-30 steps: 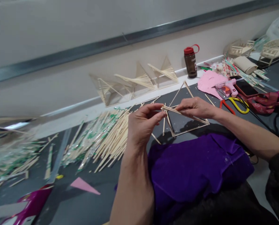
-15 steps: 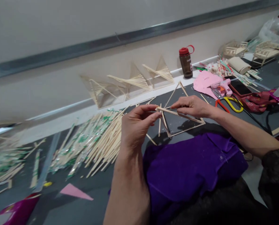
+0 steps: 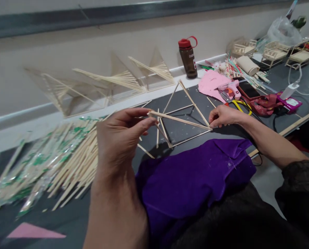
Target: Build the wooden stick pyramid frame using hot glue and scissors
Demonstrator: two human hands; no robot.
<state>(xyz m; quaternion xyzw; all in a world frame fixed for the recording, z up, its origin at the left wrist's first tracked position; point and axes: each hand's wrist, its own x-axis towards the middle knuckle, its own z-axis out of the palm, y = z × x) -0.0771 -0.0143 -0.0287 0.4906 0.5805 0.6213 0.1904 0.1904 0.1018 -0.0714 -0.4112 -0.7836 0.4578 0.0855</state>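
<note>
My left hand (image 3: 119,140) pinches the raised left end of a thin wooden stick (image 3: 180,120) between thumb and fingers. That stick slants down to the right corner of a frame of glued wooden sticks (image 3: 189,139), which stands on the dark table. With fingers closed, my right hand (image 3: 222,116) grips that right corner, where several sticks meet. Behind, two more sticks of the frame rise to a peak. Below the frame a purple cloth (image 3: 190,180) lies across my lap and the table edge.
Loose and wrapped wooden sticks (image 3: 74,162) spread at the left, near a pink paper triangle (image 3: 35,231). Finished stick models (image 3: 154,71) lean along the wall. Farther right are a bottle (image 3: 188,60), a pink glue gun (image 3: 232,89), yellow-handled scissors (image 3: 244,106) and a phone (image 3: 247,89).
My right hand has slid rightward from the middle of the stick to the frame's right corner. My left hand still pinches the left end. The view has turned down and right.
</note>
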